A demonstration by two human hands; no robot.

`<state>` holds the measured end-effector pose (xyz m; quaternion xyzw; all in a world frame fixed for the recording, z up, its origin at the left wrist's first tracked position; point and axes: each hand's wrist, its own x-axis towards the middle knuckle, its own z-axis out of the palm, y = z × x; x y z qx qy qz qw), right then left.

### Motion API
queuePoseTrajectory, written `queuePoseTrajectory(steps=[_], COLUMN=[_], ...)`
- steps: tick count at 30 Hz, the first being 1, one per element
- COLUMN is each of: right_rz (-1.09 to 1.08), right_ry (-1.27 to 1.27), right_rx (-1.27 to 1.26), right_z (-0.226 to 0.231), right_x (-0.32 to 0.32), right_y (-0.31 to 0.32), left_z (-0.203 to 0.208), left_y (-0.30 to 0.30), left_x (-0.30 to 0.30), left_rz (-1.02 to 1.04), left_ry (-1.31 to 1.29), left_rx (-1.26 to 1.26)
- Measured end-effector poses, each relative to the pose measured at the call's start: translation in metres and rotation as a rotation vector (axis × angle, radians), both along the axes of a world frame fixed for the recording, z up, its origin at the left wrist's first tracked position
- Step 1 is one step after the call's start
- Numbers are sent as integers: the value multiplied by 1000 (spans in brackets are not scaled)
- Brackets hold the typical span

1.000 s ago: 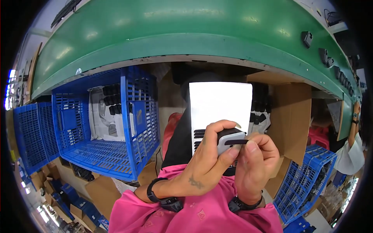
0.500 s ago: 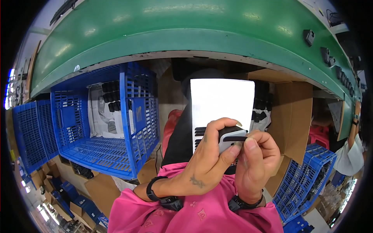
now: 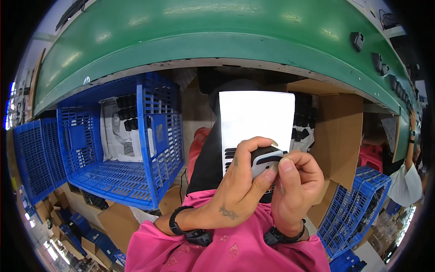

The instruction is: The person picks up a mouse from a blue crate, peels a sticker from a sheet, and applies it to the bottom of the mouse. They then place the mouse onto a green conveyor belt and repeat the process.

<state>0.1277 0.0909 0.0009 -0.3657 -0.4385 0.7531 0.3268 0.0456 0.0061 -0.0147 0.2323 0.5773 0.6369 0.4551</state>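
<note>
My left hand [image 3: 238, 186] is wrapped round a small rounded device [image 3: 259, 169] with a black body and a light grey face. A thin, curved black strip [image 3: 267, 159] lies along the upper part of that grey face. At the strip's right end, the thumb and forefinger of my right hand [image 3: 299, 183] are pinched together. Beneath my hands, a white sheet [image 3: 256, 115] rests over my lap. Rows of similar black strips [image 3: 229, 157] show on its lower left part; my hands hide much of the rest.
A green workbench [image 3: 190, 47] spans the far side, with several black parts [image 3: 357, 41] at its right. A blue crate [image 3: 108, 179] holding black pieces stands left. An open cardboard box [image 3: 346, 136] and another blue crate [image 3: 353, 208] are right. Another person's arm [image 3: 411, 140] reaches in at far right.
The black strip, which stuck out past the device toward my right fingers, now lies closer along the grey face. My right hand has shifted slightly left.
</note>
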Motion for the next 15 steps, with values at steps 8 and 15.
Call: queuePoseTrajectory(steps=[8,15], right_rz=[-28,-15], right_ry=[-43,-34], right_rx=[5,101], right_z=[0,-8], right_x=[-4,-4], right_y=[-2,-1], left_z=[-3,-2], left_y=[0,-1], left_x=[1,0], left_rz=[23,16], left_ry=[64,84], left_rx=[1,-21])
